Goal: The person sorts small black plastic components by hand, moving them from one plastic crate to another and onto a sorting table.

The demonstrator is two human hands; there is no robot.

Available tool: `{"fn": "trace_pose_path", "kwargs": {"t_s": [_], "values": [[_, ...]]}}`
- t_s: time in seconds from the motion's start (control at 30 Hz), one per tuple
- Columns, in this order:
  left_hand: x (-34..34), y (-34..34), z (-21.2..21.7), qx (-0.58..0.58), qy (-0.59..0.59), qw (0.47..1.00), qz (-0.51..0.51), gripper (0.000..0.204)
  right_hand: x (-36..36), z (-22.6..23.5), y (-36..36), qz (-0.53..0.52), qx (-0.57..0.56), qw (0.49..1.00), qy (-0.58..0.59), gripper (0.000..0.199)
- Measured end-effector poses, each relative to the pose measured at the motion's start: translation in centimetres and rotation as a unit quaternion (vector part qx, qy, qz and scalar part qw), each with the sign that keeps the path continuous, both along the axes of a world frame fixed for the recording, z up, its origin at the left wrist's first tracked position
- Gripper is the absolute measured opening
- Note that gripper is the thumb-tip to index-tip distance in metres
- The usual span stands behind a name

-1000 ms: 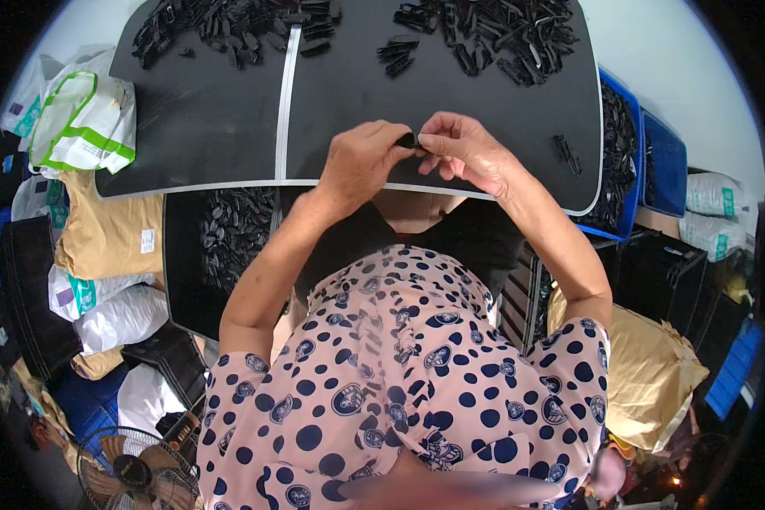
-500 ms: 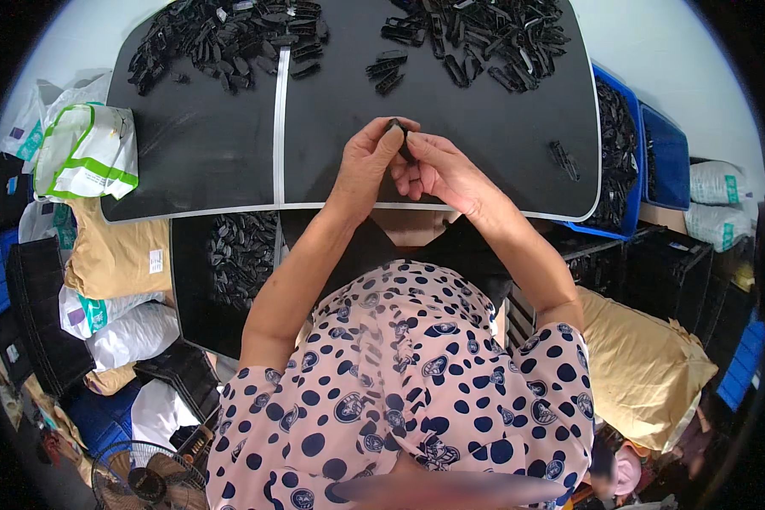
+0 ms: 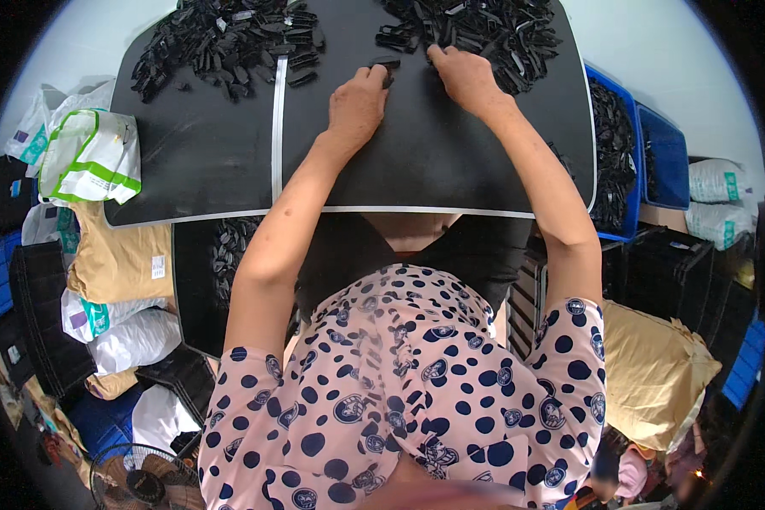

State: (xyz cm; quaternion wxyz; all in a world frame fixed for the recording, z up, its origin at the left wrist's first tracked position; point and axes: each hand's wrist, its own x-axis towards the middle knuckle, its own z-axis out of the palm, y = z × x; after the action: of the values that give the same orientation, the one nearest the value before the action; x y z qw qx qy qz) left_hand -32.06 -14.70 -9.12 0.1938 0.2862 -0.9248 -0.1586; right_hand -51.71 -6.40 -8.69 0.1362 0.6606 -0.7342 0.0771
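L hand (image 3: pixel 357 110) is over the mid-table, back up, fingers part-curled, tips at a couple of small black pcs (image 3: pixel 388 62) just in front of the R pile; can't tell if it has hold of one. R hand (image 3: pixel 470 78) is further right, fingers bent, tips at the near L edge of the R pile (image 3: pixel 506 38) of black plastic pcs; the gap b/w thumb & fingers is hidden, so can't tell if it's gripping anything. Hands are apart, bare table b/w them.

L pile (image 3: pixel 221 51), same sort of black pcs, sits at the far L of the black table (image 3: pixel 204 161), over the far end of a pale strip (image 3: pixel 278 127) that runs front to back. A few more pcs lie near the R edge, partly behind the R forearm.

Off the table's R side: blue bin (image 3: pixel 633 204) w/ lots of black pcs, 2nd blue bin (image 3: pixel 667 174) next to it, then white sacks (image 3: pixel 714 183). On the L: white/green bag (image 3: pixel 89 157) by the table edge, brown paper bag (image 3: pixel 119 263) below it. Fan (image 3: pixel 144 486) at bottom L.
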Motion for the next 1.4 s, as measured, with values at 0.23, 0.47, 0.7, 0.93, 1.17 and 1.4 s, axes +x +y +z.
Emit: {"fn": "trace_pose_path", "kwargs": {"t_s": [0.23,0.47,0.7,0.93,1.17,1.4], "values": [[3.3,1.9,1.8,0.572,0.216,0.791,-0.005,0.033,1.6,3.1,2.9,0.053,-0.036,0.578,-0.813,0.027],[5.6,4.9,4.2,0.589,0.286,0.755,-0.032,0.033,6.6,3.2,5.1,0.038,-0.097,0.444,-0.890,0.016],[6.0,6.0,4.2,0.460,0.310,0.832,-0.022,0.032,9.2,4.4,6.4,0.054,-0.092,0.412,-0.905,0.018],[6.8,6.1,3.4,0.337,0.287,0.896,0.040,0.027,10.1,4.1,6.9,0.006,-0.070,0.395,-0.916,0.016],[6.8,6.0,3.8,0.229,0.343,0.910,-0.041,0.019,10.1,5.1,7.2,0.011,-0.025,0.420,-0.907,0.017],[7.6,6.7,4.9,0.281,0.263,0.922,-0.046,0.021,10.0,5.9,7.6,0.006,0.014,0.433,-0.901,0.017]]}}
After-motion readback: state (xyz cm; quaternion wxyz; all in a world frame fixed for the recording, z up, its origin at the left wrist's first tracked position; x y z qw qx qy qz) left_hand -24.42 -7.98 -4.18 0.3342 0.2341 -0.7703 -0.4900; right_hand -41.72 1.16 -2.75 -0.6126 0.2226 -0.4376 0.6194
